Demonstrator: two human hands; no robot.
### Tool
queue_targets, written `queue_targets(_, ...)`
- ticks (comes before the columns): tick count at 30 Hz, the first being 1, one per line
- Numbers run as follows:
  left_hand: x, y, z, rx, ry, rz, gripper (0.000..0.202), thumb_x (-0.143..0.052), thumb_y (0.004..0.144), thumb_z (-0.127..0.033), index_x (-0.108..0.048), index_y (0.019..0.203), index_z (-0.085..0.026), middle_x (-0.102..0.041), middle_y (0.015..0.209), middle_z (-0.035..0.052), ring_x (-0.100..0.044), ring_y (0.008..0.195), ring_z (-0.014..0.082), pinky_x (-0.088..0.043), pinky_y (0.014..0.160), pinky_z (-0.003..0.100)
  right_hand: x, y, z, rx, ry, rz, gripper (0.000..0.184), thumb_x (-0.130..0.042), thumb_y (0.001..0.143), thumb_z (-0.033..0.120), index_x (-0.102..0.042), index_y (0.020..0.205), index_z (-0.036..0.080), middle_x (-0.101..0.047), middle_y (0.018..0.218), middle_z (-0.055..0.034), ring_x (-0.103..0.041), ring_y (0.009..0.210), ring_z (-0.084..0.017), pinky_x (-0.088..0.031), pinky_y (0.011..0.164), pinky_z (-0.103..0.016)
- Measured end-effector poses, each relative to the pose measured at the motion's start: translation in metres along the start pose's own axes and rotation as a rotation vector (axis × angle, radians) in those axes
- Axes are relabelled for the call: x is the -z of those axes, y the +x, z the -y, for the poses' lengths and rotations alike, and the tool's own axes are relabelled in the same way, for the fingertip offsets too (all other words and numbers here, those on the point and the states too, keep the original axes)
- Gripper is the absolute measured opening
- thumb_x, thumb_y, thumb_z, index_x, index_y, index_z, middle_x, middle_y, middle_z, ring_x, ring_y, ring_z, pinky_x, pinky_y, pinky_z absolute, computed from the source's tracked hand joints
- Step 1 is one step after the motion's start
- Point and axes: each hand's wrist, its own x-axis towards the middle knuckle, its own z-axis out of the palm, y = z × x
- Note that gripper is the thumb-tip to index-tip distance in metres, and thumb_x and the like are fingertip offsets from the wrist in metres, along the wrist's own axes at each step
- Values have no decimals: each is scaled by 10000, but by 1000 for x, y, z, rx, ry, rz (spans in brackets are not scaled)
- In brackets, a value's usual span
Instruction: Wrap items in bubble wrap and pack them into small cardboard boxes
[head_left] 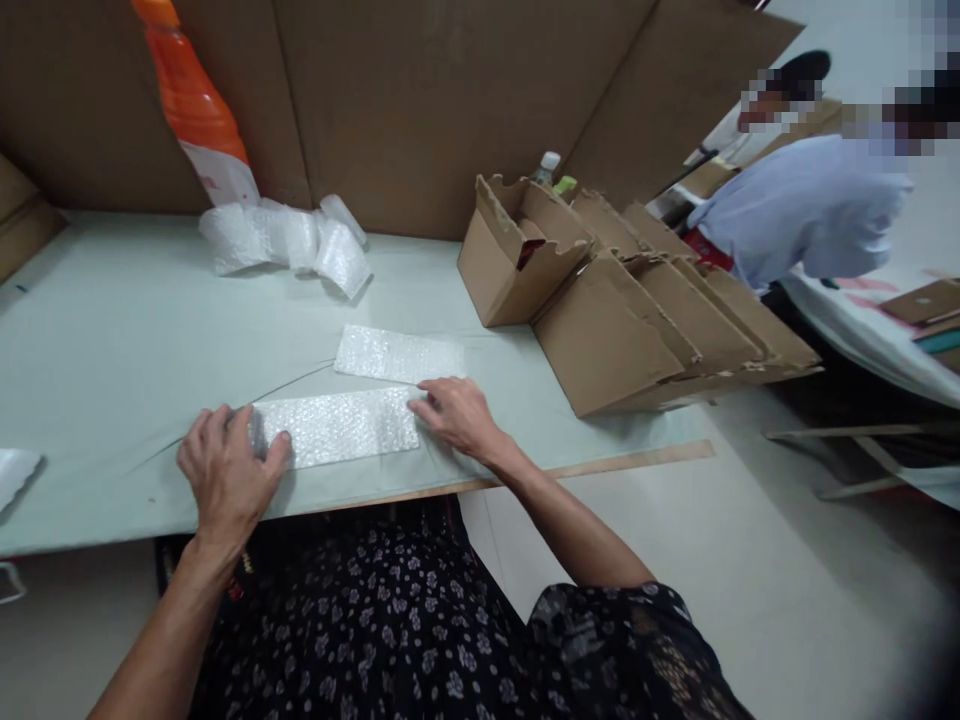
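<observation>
A flat strip of bubble wrap point(341, 426) lies on the pale green table point(112, 340) near its front edge. My left hand point(225, 475) rests on the strip's left end, fingers curled over it with the thumb pressing on top. My right hand point(459, 412) lies on the strip's right end, fingers bent and pressing down. A second, shorter bubble wrap piece point(399, 354) lies just beyond, touching nothing but the table, close to my right fingertips.
A crumpled bubble wrap pile point(289, 240) and an orange bottle point(196, 105) sit at the back by a cardboard wall. Open cardboard boxes point(600, 290) stand in a row at the right. Two other people are at the far right beside another table point(862, 330).
</observation>
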Motion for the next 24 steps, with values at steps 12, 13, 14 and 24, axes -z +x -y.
queue_targets(12,25,44,-20,17,-220,-86,439,-529,905,-335,-632,1301,-173,-669,1000,109,-646,1001,301,-525,957,483,1,21,28,99,378,-105,420,-550,951,178,-646,1354,247,-758,993,3,-641,821,-147,-444,966,-331)
queue_targets(13,25,59,-24,-6,-224,-80,431,-526,905,-321,-634,1300,-188,-673,1028,108,-645,1023,304,-518,972,488,6,29,24,87,382,-135,393,-546,952,182,-669,1322,237,-755,973,5,-635,805,-141,-449,952,-314)
queue_targets(14,23,74,-27,-16,-218,-64,425,-519,903,-307,-636,1297,-199,-676,1062,108,-645,1042,308,-513,986,493,9,39,20,76,373,-154,376,-542,952,186,-684,1298,225,-753,963,2,-633,803,-140,-455,932,-299)
queue_targets(24,-42,132,-16,7,-1,128,546,-610,874,-363,-576,1374,-148,-512,1455,238,-503,1329,450,-406,1085,622,-14,106,-12,-40,-74,-36,476,-572,977,243,-574,1452,207,-676,1314,-131,-586,1191,-294,-394,1019,-411)
